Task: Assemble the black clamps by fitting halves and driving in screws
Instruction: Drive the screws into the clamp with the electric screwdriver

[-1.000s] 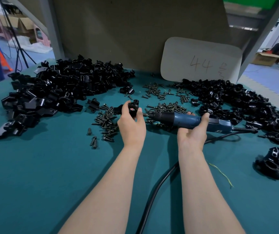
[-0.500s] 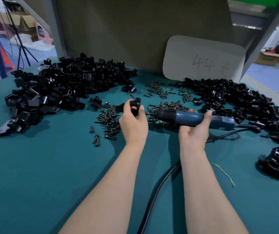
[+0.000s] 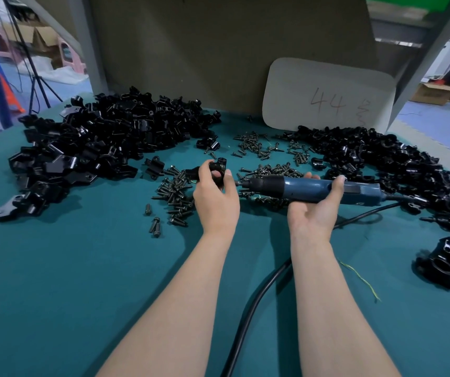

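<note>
a black clamp is gripped in the left hand above the counter and the blue screwdriver is gripped in the right hand, its tip laid against the clamp, probably so that a screw is driven in.

Factory assembly bench: heaps of clamp halves, loose screws, cartons.

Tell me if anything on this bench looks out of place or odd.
One thing: a thin yellow-green strand lies loose on the mat, right of the right forearm. It matches neither the screws nor the black clamp parts. Otherwise nothing stands out.
</note>
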